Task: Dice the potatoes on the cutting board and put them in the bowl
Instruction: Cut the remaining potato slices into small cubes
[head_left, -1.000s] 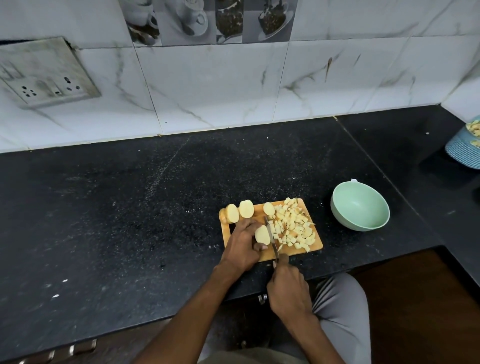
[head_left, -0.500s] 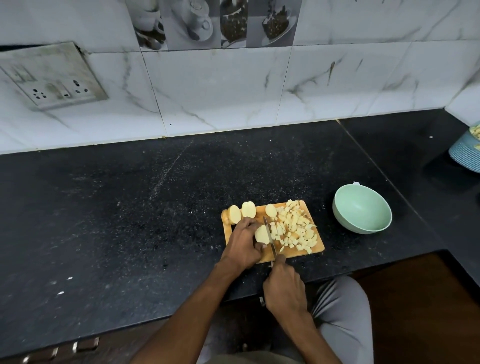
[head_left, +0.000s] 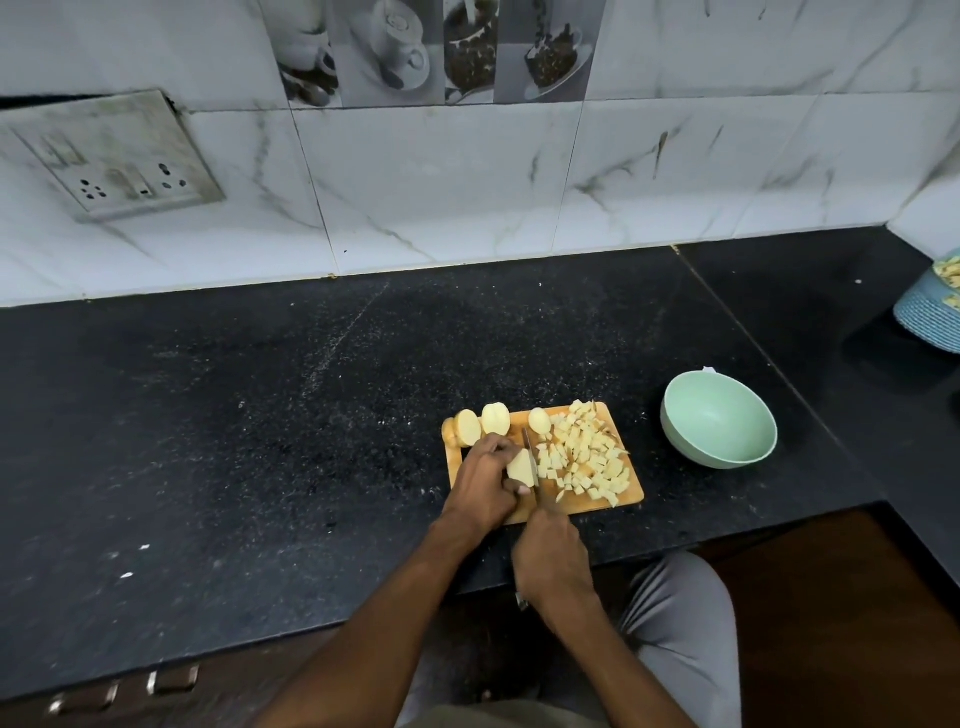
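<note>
A small wooden cutting board (head_left: 626, 498) lies near the counter's front edge. On its right half is a heap of diced potato (head_left: 584, 457). Three peeled potato halves (head_left: 495, 420) sit along its far left edge. My left hand (head_left: 480, 480) grips a potato piece (head_left: 521, 466) on the board. My right hand (head_left: 550, 558) holds a knife (head_left: 531, 462) whose blade runs along the right side of that piece. A light green bowl (head_left: 719, 426), with nothing in it, stands on the counter to the right of the board.
The black speckled counter (head_left: 260, 441) stretches left and back to a tiled wall with a socket plate (head_left: 114, 156). A blue ribbed container (head_left: 932, 312) holding potato pieces is at the far right edge. The counter's front edge runs just below the board.
The knife blade has shifted slightly against the held potato piece. Both hands stay in the same place on the board; the camera view moved a little.
</note>
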